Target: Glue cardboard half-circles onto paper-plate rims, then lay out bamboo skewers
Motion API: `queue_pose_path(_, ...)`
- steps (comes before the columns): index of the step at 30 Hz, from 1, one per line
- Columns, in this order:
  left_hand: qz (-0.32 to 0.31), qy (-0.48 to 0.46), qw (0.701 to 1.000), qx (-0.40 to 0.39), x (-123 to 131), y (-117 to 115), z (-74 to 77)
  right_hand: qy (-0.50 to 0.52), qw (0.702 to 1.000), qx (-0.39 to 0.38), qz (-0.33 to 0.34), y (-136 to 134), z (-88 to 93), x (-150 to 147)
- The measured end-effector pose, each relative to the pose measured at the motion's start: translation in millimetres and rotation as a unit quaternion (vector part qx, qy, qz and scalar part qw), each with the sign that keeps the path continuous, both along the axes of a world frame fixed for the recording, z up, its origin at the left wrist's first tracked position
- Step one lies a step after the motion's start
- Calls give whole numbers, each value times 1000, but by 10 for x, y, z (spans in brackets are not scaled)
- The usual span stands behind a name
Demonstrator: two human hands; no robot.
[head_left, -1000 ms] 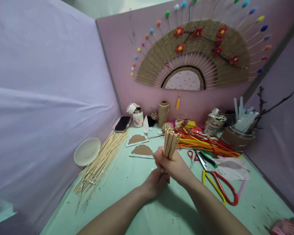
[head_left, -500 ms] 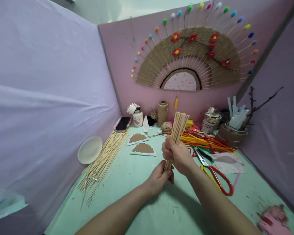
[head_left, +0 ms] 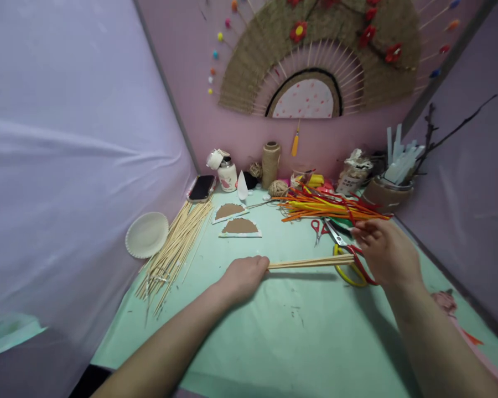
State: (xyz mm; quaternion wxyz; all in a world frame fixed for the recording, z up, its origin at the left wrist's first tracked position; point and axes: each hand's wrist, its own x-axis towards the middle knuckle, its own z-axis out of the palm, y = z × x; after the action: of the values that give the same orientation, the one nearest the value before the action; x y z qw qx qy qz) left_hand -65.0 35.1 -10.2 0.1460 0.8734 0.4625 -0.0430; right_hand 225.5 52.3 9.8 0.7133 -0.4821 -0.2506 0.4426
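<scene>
A bundle of thin wooden sticks (head_left: pixel 307 263) lies nearly level above the green table, one end inside my left hand (head_left: pixel 247 276), whose fingers are wrapped round it. Past the other end of the bundle, my right hand (head_left: pixel 384 249) is raised over the red-handled scissors (head_left: pixel 363 265); its fingers are curled and whether anything is in them is too small to tell. More loose sticks (head_left: pixel 176 237) are spread at the left. Two brown half-round pieces with pale edges, one of them nearer (head_left: pixel 239 226), lie behind my left hand.
A white scalloped plate (head_left: pixel 147 235) and a phone (head_left: pixel 202 188) are at the left. Behind stand a bottle (head_left: pixel 227 176), twine spool (head_left: pixel 270 165) and jar (head_left: pixel 388 193). Orange and red strips (head_left: pixel 323 207) lie at the back right. A large fan (head_left: pixel 249 66) hangs on the wall.
The stick bundle has gone from upright to level. My right hand has come off it and moved right, while my left hand still holds it. The view has tilted down.
</scene>
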Motion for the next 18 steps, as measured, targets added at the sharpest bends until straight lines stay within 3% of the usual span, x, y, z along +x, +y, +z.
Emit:
queue_pose_path(2, -20, 31, 999, 7, 35, -14, -46, -151, 988, -9, -30, -96, -83, 17)
queue_pose_path(5, -37, 60, 997, 25, 79, -36, -75, -367, 924, 12, 110, -271, -143, -181)
queue_pose_path(8, -45, 90, 994, 47, 66, -51, -76, -546, 792, 64, 265, -412, -194, -412)
queue_pose_path(10, -51, 106, 991, 65, 38, -63, -78, -642, 699, 70, 308, -468, -250, -510)
queue_pose_path(12, -54, 116, 988, 84, 10, -79, -86, -709, 630, 49, 313, -496, -309, -564)
queue_pose_path(15, -47, 106, 988, 106, -19, -106, -106, -752, 582, 25, 309, -496, -369, -587)
queue_pose_path(18, -30, 65, 990, 120, -38, -143, -147, -753, 575, 17, 319, -476, -397, -561)
